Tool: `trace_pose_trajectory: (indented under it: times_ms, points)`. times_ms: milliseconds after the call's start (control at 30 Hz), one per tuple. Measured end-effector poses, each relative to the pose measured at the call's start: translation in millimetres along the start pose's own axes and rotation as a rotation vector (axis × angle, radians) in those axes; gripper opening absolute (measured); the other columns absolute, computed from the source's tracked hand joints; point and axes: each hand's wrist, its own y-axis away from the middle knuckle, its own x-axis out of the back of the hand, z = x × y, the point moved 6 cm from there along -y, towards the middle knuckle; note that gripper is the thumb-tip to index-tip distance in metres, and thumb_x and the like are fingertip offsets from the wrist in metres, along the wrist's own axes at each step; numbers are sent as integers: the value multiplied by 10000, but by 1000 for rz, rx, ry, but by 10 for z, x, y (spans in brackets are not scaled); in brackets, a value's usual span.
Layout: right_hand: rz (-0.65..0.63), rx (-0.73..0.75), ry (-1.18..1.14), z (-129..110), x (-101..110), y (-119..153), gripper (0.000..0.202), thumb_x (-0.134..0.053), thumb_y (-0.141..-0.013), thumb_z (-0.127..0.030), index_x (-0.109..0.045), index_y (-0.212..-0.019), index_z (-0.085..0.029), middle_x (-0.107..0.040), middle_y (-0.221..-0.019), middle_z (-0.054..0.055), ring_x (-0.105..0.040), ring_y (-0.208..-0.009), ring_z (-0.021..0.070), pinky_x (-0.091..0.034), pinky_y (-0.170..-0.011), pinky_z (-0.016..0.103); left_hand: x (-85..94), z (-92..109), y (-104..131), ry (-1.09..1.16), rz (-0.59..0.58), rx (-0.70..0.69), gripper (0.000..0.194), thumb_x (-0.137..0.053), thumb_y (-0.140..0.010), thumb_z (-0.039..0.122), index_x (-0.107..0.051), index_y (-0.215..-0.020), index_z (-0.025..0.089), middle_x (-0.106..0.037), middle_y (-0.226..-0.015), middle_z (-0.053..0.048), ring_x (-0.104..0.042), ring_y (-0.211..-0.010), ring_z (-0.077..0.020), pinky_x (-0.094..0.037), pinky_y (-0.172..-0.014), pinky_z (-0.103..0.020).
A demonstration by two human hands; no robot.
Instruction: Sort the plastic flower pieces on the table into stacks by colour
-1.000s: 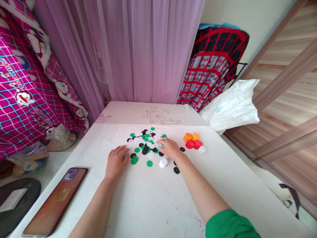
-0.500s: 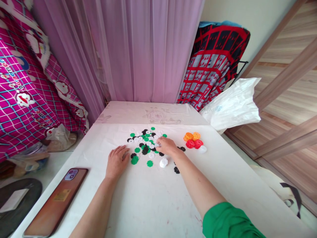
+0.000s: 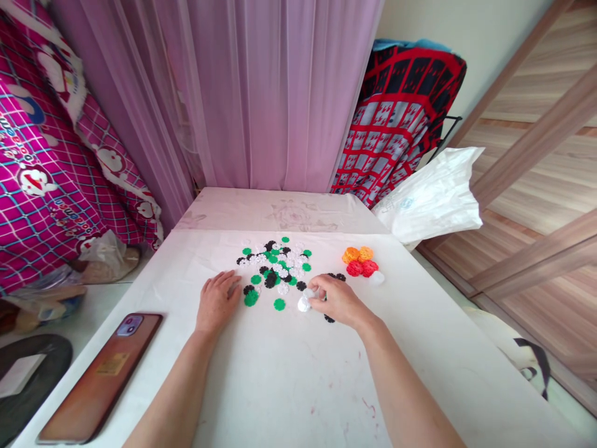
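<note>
While the thumb and fingers of the right hand (image 3: 339,300) are pinched together, I observe a thin white plastic disc (image 3: 308,293) between their tips, just right of centre in the frame. It sits immediately at a low stack of white notched plastic discs (image 3: 304,305); I cannot tell whether the two touch. Black notched discs (image 3: 329,319) lie on both sides of this hand, partly covered by it.

A loose pile of green, black and white notched plastic discs (image 3: 273,259) occupies mid-frame, with a single green round disc (image 3: 279,304) apart from it, left of the stack. At the pile's left edge I locate the left hand (image 3: 217,303), palm down, fingers extended and slightly spread. Right of centre, orange flower-edged discs (image 3: 358,254) adjoin red flower-edged discs (image 3: 362,268).

All items rest on a white cloth-covered table (image 3: 280,386). I note a brown-backed smartphone (image 3: 100,381) at lower left, a crumpled white bag (image 3: 433,196) at right, and a pleated purple curtain (image 3: 261,93) across the top.
</note>
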Motion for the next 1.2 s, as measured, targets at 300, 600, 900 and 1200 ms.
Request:
trace_pose_trajectory:
  times_ms: [300, 600, 900, 1200]
  points:
    - [-8, 26, 91, -30, -53, 35, 183, -607, -723, -187, -621, -900, -231, -655, -923, -15, -581, -740, 117, -374, -679, 237, -17, -13, -1, -3, -7, -4, 334, -444, -889, 340, -694, -1093, 253, -637, -1307, -54, -527, -1269, -276, -364, -1086, -508]
    - [24, -8, 24, 24, 21, 42, 251, -624, -728, -223, -628, -978, -243, -666, -1001, 1, -605, -767, 128, -422, -721, 259, -21, -18, 2, 4, -17, 6, 342, -440, -889, 346, -685, -1107, 251, -631, -1316, -55, -516, -1281, -277, -344, -1098, -514]
    - [100, -50, 4, 140, -209, 208, 670, -659, -707, -236, -471, -1349, -251, -657, -1179, 48, -632, -978, 184, -472, -867, 320, -6, -6, -1, 1, -16, -2, 343, -445, -887, 345, -694, -1103, 248, -636, -1307, -62, -527, -1270, -280, -359, -1090, -520]
    - [322, -58, 201, 95, -508, 204, 765, -659, -719, -248, -404, -1437, -184, -694, -1065, 81, -603, -1012, 253, -472, -888, 354, 4, -7, 3, 6, -26, 10, 337, -449, -887, 346, -696, -1099, 255, -636, -1309, -51, -523, -1278, -280, -354, -1096, -526]
